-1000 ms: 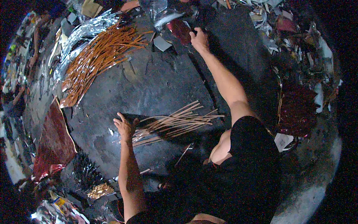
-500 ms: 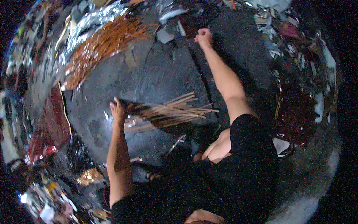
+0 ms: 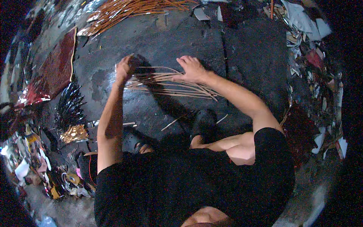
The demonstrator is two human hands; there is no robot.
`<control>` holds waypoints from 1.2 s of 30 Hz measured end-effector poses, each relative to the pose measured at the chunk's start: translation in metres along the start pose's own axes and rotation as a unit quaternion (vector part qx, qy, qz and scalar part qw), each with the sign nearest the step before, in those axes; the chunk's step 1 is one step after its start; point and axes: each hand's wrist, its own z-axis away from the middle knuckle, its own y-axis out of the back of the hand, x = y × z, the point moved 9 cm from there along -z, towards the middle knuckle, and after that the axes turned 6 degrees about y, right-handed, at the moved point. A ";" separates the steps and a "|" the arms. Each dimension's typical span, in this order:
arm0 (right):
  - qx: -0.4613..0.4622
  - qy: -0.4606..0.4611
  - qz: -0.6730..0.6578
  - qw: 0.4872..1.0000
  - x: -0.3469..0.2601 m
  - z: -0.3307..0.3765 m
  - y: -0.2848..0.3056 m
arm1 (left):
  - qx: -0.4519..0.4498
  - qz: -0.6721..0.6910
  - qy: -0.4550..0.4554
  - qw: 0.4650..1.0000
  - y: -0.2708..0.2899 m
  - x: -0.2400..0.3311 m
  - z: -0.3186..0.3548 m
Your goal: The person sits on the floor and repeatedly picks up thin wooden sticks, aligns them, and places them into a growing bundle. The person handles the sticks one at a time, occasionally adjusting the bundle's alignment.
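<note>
A loose bundle of thin tan sticks lies flat on the dark stone floor in front of me. My left hand presses on the bundle's left end, fingers curled over the tips. My right hand rests palm down on the sticks near their middle, fingers spread. Both forearms reach forward from my black shirt. A few stray sticks lie nearer my knees.
A big heap of orange-brown sticks lies at the far edge. Dark red foil sheets sit at the left, a black spiky bundle and gold foil below them. Scraps of paper and foil litter the right side.
My right hand has come back from the far edge and now rests on the stick bundle. My left hand stays on the bundle's left end. The view has tilted down.
</note>
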 end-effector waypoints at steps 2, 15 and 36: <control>0.042 -0.021 0.056 0.997 -0.020 0.003 -0.017 | 0.066 -0.055 -0.061 0.994 -0.007 0.051 0.033; -0.028 0.120 0.058 0.991 -0.072 0.013 -0.073 | 0.168 0.103 0.067 0.978 -0.048 0.127 0.159; 0.132 0.046 -0.379 0.915 -0.088 -0.017 0.183 | 0.197 0.574 -0.116 0.787 0.194 0.337 0.079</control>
